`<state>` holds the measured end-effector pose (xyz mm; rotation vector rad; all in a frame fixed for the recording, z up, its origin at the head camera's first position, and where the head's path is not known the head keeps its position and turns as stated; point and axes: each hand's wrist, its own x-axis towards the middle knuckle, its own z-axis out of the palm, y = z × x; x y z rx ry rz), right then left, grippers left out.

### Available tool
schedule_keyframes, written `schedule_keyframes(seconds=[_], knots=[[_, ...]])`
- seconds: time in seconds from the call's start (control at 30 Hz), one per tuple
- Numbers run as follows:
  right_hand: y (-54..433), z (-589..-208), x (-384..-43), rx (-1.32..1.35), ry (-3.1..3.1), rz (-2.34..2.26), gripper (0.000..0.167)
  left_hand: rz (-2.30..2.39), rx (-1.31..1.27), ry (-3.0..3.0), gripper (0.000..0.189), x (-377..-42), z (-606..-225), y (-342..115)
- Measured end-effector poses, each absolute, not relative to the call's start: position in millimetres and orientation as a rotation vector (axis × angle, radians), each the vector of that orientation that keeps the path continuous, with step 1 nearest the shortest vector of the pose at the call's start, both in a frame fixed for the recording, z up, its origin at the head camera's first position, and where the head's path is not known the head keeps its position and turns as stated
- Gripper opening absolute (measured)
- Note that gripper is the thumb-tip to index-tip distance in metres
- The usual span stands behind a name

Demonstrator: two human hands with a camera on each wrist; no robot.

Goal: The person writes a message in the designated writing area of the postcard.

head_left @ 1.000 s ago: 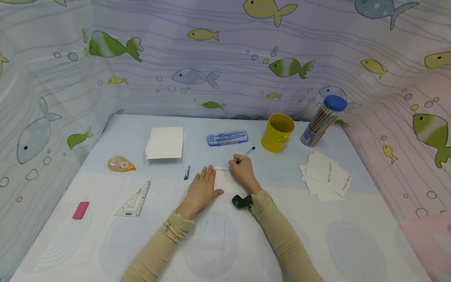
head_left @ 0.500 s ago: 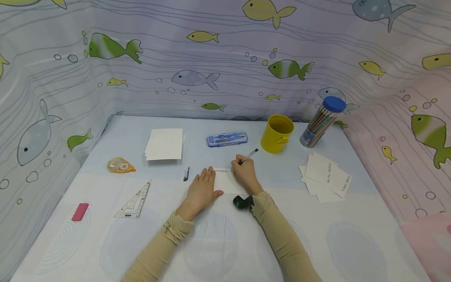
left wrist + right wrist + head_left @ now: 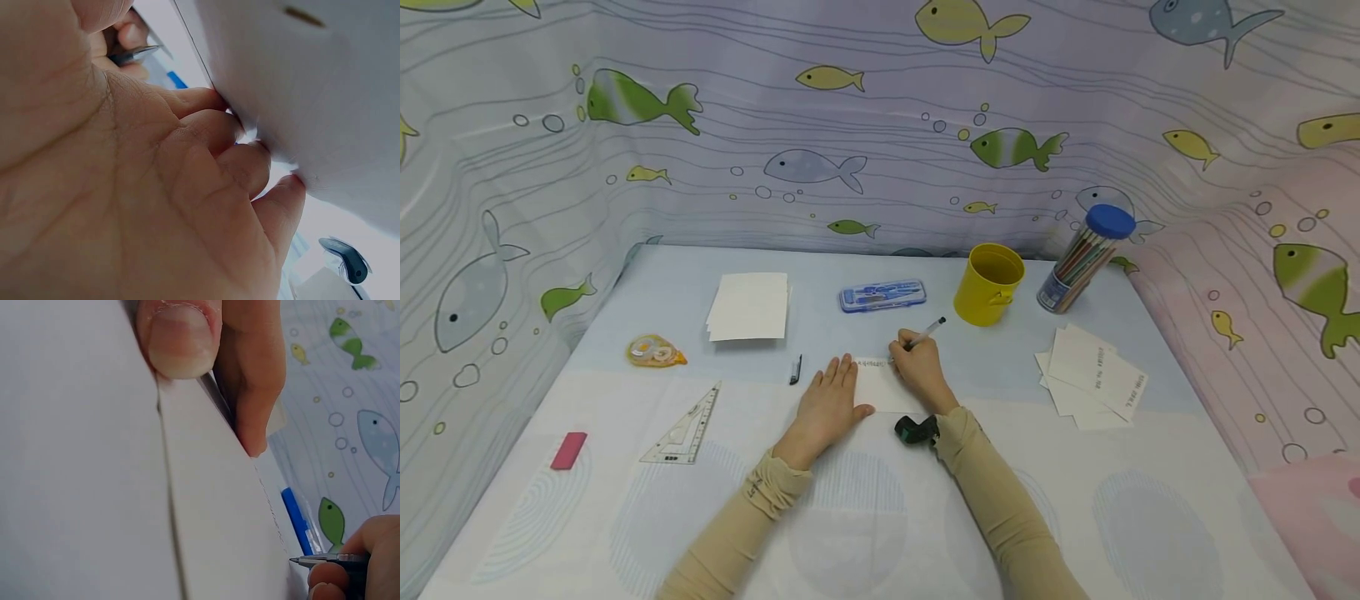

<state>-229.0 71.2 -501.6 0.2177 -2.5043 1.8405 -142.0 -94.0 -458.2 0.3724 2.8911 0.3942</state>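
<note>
A white card [image 3: 880,393] lies at the middle of the table, with a row of small handwriting along its far edge. My left hand [image 3: 824,410] rests on the card's left side, fingers straight and thumb spread. My right hand [image 3: 919,368] pinches a pen [image 3: 931,328] with a clear barrel and dark end. In the right wrist view, the pen tip [image 3: 295,559] meets the card at the end of the written line. A black pen cap [image 3: 795,370] lies left of my left hand. My right palm is hidden in the head view.
A stack of blank cards [image 3: 749,307], a blue pencil case [image 3: 883,296], a yellow bucket [image 3: 988,285] and a blue-lidded pencil jar [image 3: 1086,260] stand at the back. Correction tape [image 3: 656,351], a set square [image 3: 685,429] and a red eraser [image 3: 568,451] lie left; written cards [image 3: 1092,377] lie right.
My right hand and the pen have shifted slightly, the pen leaning a little lower than a second ago. My left hand stays on the card. The head view has moved slightly.
</note>
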Motion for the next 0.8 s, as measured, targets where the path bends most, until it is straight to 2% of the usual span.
schedule_keyframes(seconds=[0.8], knots=[[71.1, -502.9, -230.1, 0.236, -2.532, 1.781, 0.035, 0.363, 0.371, 2.899, 0.08, -142.5, -459.2, -95.1]])
